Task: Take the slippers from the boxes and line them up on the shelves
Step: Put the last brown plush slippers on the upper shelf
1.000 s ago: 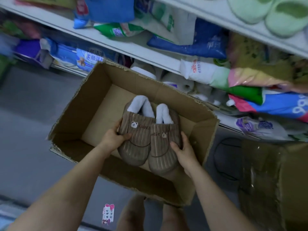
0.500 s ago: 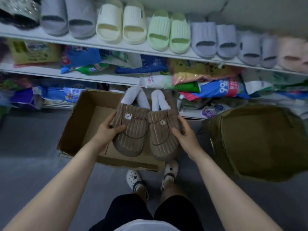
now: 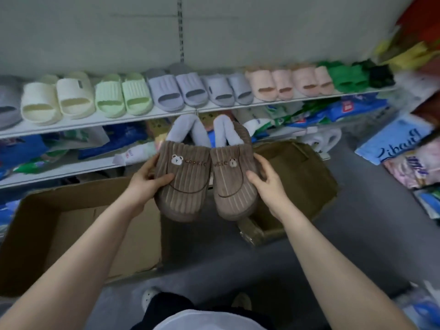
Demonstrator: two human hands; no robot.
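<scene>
I hold a pair of brown ribbed slippers with bear faces and pale fleece lining, side by side, above the floor in front of the shelves. My left hand (image 3: 146, 181) grips the left slipper (image 3: 183, 182) at its outer edge, thumb on top. My right hand (image 3: 266, 179) grips the right slipper (image 3: 234, 184) the same way. An open cardboard box (image 3: 78, 220) sits on the floor at lower left, its visible inside bare. A second, darker box (image 3: 302, 177) stands behind my right hand. The top shelf (image 3: 119, 120) carries a row of several slide slippers in cream, green, lilac, pink and dark green.
Lower shelves (image 3: 71, 167) hold packed bags of goods. More packets (image 3: 404, 148) pile up at the right edge. My feet (image 3: 148, 296) stand on the grey floor between the boxes. The white wall above the top shelf is bare.
Both hands lifted the brown pair out of the cardboard box and raised it toward the shelves. My view tilted up, bringing the top shelf row into sight.
</scene>
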